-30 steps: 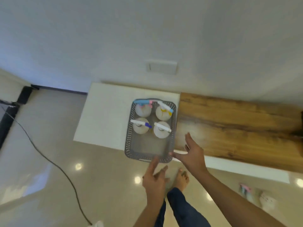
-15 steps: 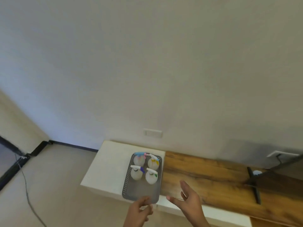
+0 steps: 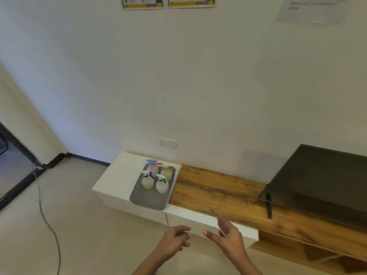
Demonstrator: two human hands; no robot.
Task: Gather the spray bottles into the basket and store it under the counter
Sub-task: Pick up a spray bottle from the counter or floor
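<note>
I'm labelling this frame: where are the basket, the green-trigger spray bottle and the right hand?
basket (image 3: 149, 199): head view, bare floor near its front.
green-trigger spray bottle (image 3: 162, 186): head view, white body.
right hand (image 3: 230, 237): head view, back of hand.

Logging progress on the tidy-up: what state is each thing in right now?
basket: on the white countertop, holding four bottles, not yet stored.
spray bottles: four, upright inside the basket's far end.
left hand: empty, fingers loosely curled, clear of the basket.
right hand: empty, fingers spread, near the counter's front edge.
</note>
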